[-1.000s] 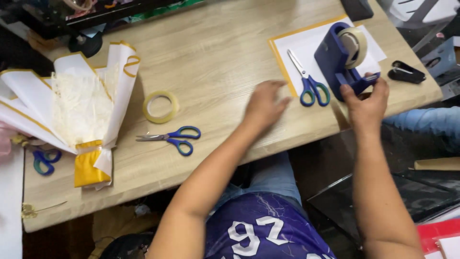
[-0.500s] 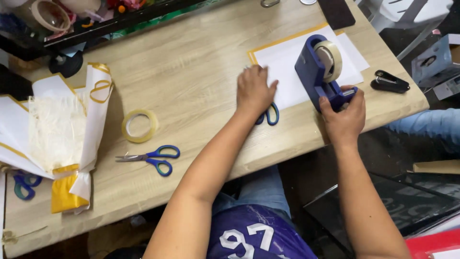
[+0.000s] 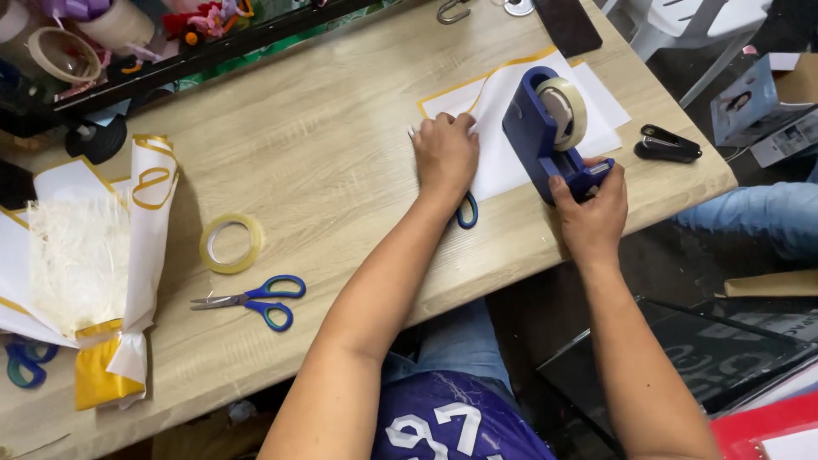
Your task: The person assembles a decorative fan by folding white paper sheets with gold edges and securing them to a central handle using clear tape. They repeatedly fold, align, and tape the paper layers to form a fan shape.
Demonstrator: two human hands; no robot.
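My right hand (image 3: 590,204) grips the near end of a blue tape dispenser (image 3: 545,136) with a roll of clear tape, standing on white paper (image 3: 511,94) with a yellow edge. My left hand (image 3: 446,155) lies flat on the paper's left part, fingers together, covering a pair of blue-handled scissors (image 3: 466,211) of which only a handle loop shows by my wrist. Both hands rest on a light wooden table (image 3: 341,111).
A loose tape roll (image 3: 230,243) and second blue scissors (image 3: 251,300) lie at left centre. A white and yellow wrapped bouquet (image 3: 94,264) is at far left. A black stapler (image 3: 667,144) sits at the right edge. Craft supplies crowd a shelf (image 3: 128,43) behind.
My view has swung right and closer. My left hand moved from beside the scissors onto them and the paper; my right hand stayed on the dispenser's end.
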